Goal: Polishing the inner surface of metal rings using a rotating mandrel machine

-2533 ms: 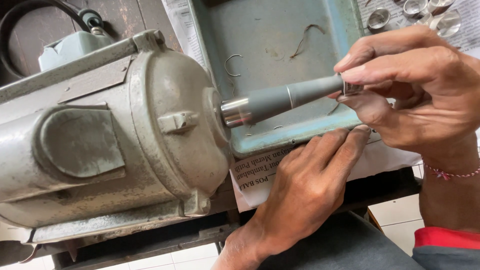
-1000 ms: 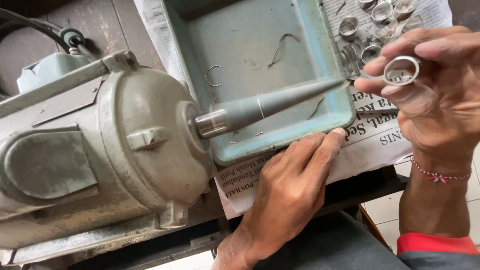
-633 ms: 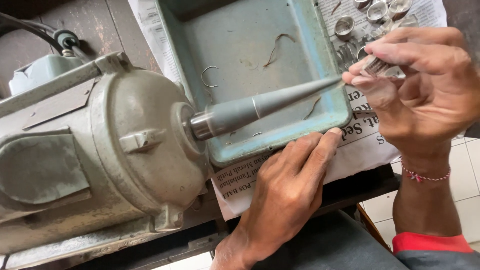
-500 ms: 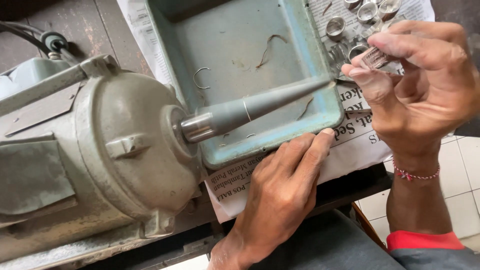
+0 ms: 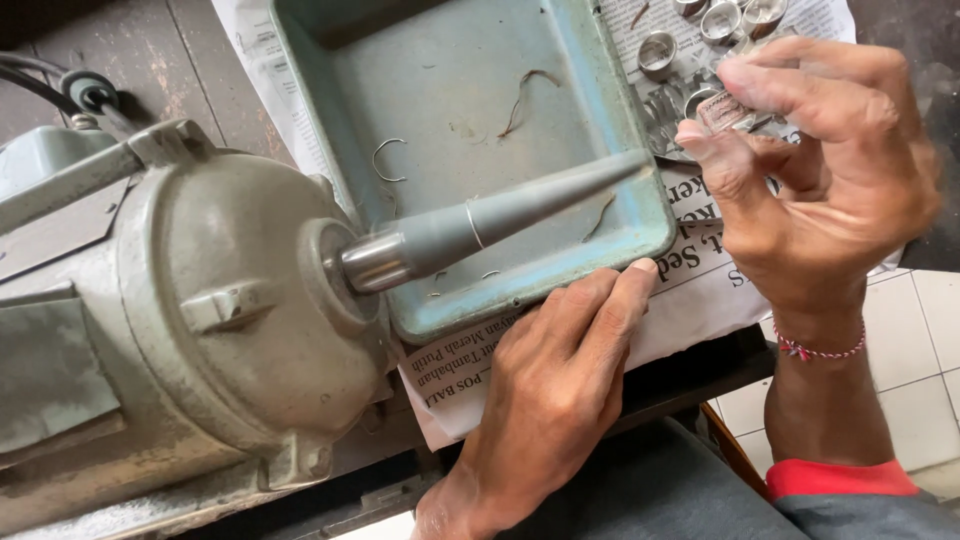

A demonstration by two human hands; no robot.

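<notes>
Silver ring (image 5: 725, 110) pinched in right hand (image 5: 820, 190) fingertips, just past tip of tapered spindle (image 5: 500, 215) on motor (image 5: 170, 330), above blue-green tray (image 5: 470, 100). Left hand (image 5: 550, 390) flat, open, resting on newspaper (image 5: 690, 290) by tray edge. Step, prob.: lining ring up w/ spindle; calls for steady pinch, careful aim at tip.

Right hand (image 5: 820, 190) pinches silver ring (image 5: 727, 110); left hand (image 5: 560, 380) flat on newspaper (image 5: 690, 290).
</notes>
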